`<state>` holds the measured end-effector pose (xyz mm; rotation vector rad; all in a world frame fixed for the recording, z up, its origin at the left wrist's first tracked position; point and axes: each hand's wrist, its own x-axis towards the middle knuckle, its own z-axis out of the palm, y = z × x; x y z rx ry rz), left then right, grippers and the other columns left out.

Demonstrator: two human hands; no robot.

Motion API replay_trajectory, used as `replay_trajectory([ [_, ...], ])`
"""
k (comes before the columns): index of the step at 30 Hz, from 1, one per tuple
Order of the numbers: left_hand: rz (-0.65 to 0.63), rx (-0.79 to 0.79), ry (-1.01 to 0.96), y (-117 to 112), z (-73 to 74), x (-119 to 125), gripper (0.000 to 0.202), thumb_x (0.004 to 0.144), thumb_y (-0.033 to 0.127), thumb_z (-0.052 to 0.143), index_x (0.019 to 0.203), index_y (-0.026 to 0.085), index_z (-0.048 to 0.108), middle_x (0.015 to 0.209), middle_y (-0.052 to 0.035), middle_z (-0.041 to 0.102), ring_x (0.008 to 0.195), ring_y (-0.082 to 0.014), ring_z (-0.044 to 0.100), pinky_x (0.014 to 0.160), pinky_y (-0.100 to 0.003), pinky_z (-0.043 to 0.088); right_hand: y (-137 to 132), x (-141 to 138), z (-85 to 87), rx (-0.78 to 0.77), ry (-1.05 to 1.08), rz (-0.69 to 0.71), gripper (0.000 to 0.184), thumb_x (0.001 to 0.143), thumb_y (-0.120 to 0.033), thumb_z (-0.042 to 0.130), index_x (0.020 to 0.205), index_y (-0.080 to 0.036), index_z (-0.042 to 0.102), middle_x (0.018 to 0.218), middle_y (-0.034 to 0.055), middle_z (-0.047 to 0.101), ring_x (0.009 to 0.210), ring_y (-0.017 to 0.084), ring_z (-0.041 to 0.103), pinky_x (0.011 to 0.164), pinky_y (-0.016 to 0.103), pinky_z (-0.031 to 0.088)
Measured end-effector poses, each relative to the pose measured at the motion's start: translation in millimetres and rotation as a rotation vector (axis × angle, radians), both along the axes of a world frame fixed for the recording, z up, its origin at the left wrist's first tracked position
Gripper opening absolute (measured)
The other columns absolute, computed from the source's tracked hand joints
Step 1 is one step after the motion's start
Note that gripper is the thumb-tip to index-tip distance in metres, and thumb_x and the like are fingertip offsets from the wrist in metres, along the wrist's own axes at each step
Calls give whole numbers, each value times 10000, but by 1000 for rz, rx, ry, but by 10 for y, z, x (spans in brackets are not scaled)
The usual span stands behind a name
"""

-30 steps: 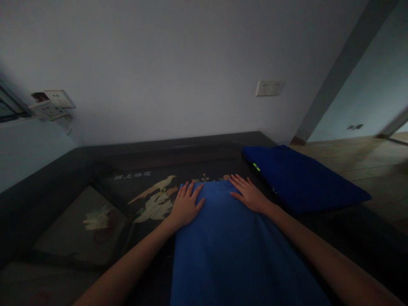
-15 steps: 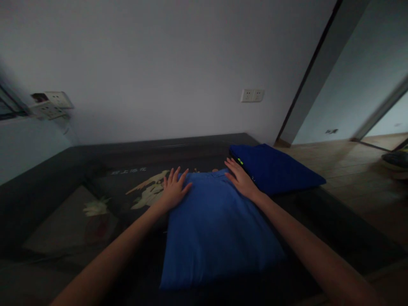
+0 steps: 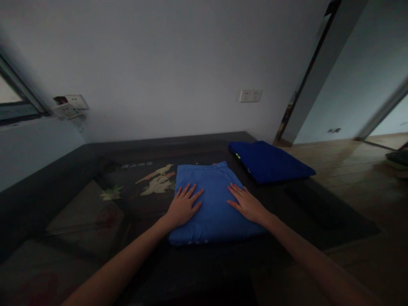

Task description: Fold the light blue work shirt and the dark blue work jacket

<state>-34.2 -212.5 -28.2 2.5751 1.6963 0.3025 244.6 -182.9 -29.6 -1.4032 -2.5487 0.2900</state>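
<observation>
Dim light covers a pale wall (image 3: 159, 76) and, in front of it, a dark table (image 3: 191, 148) with a folded light-blue cloth (image 3: 212, 219) lying flat on it. This cloth serves as the landmark. Its far edge looks narrower than its near edge; no clearly longer axis can be told. The left hand (image 3: 183, 208) rests palm down across its left side, and the right hand (image 3: 249, 205) across its right side. Both are open with spread fingers, gripping nothing, and point toward its far edge. Neither hand is nearer: both touch it, and its middle lies between them. Just left of the cloth is a pale bird design (image 3: 156, 182). Beyond its right side, apart from it, lies a dark-blue cloth (image 3: 272, 163) with a small yellow-green mark (image 3: 237, 156). Farther off, above its far edge and rightward, is a double socket (image 3: 250, 96).
</observation>
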Motion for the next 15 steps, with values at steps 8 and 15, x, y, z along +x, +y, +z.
replay_trajectory([
  [8,22,17,-145,-30,39,-18,435,923,393,385,1330,256,459,1440,-74,393,1365,-261,273,1110,-519,180,100,181,-57,-34,74,-16,658,891,-614,292,1411,-215,351,1485,99,288,1381,245,218,1110,531,163],
  [15,-113,-102,-364,-393,376,-101,324,938,274,371,1209,229,541,1288,-49,558,1239,-179,464,1131,-455,197,-250,180,226,181,298,-45,531,915,-524,348,1352,-239,448,1451,70,374,1373,230,251,1118,512,200],
])
